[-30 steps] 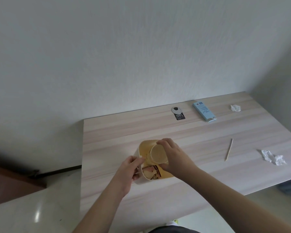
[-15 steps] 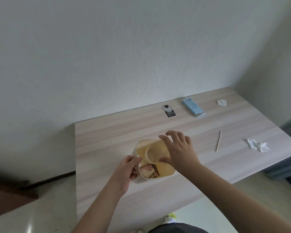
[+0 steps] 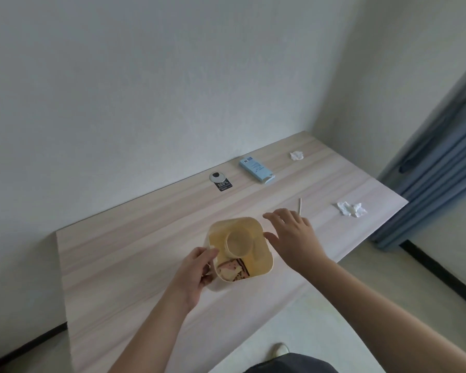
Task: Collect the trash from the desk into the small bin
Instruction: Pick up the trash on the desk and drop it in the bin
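A small cream-yellow bin [image 3: 264, 261] stands on the wooden desk [image 3: 135, 267]. Inside it lie a paper cup [image 3: 238, 243] on its side and a pink-and-brown wrapper [image 3: 232, 269]. My left hand [image 3: 195, 270] grips the bin's left rim. My right hand [image 3: 293, 236] hovers just right of the bin, fingers spread, holding nothing. Beyond it lies a thin wooden stick [image 3: 299, 205]. A crumpled white tissue [image 3: 351, 209] sits near the desk's right edge, and a smaller one [image 3: 296, 155] at the far right. A blue box [image 3: 256, 170] and a black tag [image 3: 221, 181] lie along the wall.
The desk stands against a white wall, in a corner on the right. Blue curtains [image 3: 447, 168] hang beyond the desk's right end. A shoe tip [image 3: 279, 349] shows on the pale floor below the front edge.
My right hand let go of the paper cup, which now lies in the bin, and moved out to the right with its fingers spread. My left hand stayed on the bin.
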Demonstrator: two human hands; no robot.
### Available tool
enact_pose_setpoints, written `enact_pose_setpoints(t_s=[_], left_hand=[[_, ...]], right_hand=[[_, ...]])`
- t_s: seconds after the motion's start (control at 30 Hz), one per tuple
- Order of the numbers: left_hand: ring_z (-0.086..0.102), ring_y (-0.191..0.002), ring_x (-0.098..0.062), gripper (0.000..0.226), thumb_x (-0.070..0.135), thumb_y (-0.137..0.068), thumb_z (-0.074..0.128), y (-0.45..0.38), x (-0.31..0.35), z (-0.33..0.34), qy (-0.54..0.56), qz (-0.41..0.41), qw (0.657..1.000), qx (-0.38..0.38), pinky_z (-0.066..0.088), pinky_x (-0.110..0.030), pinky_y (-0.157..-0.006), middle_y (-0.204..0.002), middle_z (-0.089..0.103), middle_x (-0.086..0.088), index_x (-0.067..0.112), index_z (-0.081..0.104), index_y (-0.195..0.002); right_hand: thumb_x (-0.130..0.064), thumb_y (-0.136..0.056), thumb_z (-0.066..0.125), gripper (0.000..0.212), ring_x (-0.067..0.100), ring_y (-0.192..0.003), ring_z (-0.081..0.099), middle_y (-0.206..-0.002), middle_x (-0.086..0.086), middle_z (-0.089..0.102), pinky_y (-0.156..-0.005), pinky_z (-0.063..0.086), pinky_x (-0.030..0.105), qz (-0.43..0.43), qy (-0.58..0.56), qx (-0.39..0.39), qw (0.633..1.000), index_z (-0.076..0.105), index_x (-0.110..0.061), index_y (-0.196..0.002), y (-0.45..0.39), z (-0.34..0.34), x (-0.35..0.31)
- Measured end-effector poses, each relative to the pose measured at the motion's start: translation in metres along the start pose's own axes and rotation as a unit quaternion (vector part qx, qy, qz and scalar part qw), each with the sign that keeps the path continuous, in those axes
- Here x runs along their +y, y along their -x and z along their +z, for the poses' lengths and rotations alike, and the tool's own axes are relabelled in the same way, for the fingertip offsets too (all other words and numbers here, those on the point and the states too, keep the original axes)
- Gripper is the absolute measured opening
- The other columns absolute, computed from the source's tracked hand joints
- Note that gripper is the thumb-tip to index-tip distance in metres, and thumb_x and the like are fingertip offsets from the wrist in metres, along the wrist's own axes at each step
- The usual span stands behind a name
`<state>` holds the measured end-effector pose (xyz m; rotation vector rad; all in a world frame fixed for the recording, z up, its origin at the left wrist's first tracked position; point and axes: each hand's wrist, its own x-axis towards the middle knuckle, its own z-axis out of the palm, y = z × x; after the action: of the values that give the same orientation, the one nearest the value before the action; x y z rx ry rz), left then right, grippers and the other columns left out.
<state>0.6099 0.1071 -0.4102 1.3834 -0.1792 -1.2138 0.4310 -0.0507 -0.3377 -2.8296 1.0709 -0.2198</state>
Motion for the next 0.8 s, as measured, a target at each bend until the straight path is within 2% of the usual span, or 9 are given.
enact_pose_setpoints(t_s=[0.07,0.23,0.43,0.53,0.63,0.8], left_hand=[[0.045,-0.048,-0.009,0.020,0.025,-0.081,0.072,-0.009,0.002,0.016,-0.006,0.001,1.000,-0.008,0.041,-0.029,-0.056,-0.055,0.048,0.005,0.013,0.057,-0.083],[0.044,-0.051,-0.011,0.040,0.042,-0.059,0.079,-0.036,0.004,0.051,-0.024,-0.007,0.999,-0.020,0.043,-0.032,-0.061,-0.055,0.042,0.005,0.016,0.054,-0.074],[0.049,-0.051,-0.010,0.040,0.042,-0.053,0.080,-0.074,0.004,0.106,-0.025,-0.017,0.999,0.009,0.045,-0.029,-0.061,-0.055,0.044,0.005,0.018,0.054,-0.072],[0.051,-0.059,-0.012,0.039,0.040,-0.054,0.079,-0.090,0.006,0.132,-0.027,-0.020,0.999,0.027,0.047,-0.029,-0.064,-0.064,0.048,0.001,0.018,0.054,-0.075],[0.049,-0.069,-0.016,0.028,0.032,-0.064,0.077,-0.102,0.009,0.151,-0.019,-0.014,0.999,0.043,0.046,-0.030,-0.066,-0.077,0.048,-0.005,0.019,0.056,-0.078],[0.049,-0.071,-0.017,0.013,0.024,-0.079,0.070,-0.112,0.012,0.166,-0.003,0.002,0.996,0.092,0.045,-0.031,-0.067,-0.077,0.049,-0.005,0.019,0.058,-0.077]], right_hand=[[-0.041,-0.094,0.051,0.044,0.022,-0.122,0.047,-0.131,-0.002,0.051,-0.100,0.038,0.038,0.024,-0.002,0.002,1.000,0.045,-0.025,-0.134,-0.003,0.001,0.022],[-0.032,-0.092,0.057,0.038,0.027,-0.111,0.054,-0.124,0.002,0.057,-0.089,0.043,0.040,0.076,-0.016,0.002,0.997,0.051,-0.023,-0.128,-0.015,0.016,0.091],[-0.020,-0.090,0.060,0.036,0.031,-0.102,0.057,-0.116,0.004,0.059,-0.080,0.045,0.041,0.077,-0.022,-0.009,0.997,0.056,-0.022,-0.126,-0.046,0.041,0.177],[-0.021,-0.092,0.058,0.038,0.030,-0.104,0.056,-0.119,0.004,0.058,-0.081,0.041,0.041,0.053,-0.021,-0.028,0.998,0.054,-0.022,-0.129,-0.067,0.054,0.208],[-0.023,-0.094,0.053,0.039,0.028,-0.109,0.053,-0.124,0.003,0.055,-0.084,0.041,0.040,0.030,-0.007,-0.061,0.998,0.049,-0.024,-0.133,-0.090,0.070,0.232],[-0.019,-0.095,0.047,0.044,0.027,-0.120,0.046,-0.137,0.003,0.046,-0.091,0.038,0.038,-0.016,0.005,-0.129,0.992,0.041,-0.025,-0.139,-0.126,0.103,0.259]])
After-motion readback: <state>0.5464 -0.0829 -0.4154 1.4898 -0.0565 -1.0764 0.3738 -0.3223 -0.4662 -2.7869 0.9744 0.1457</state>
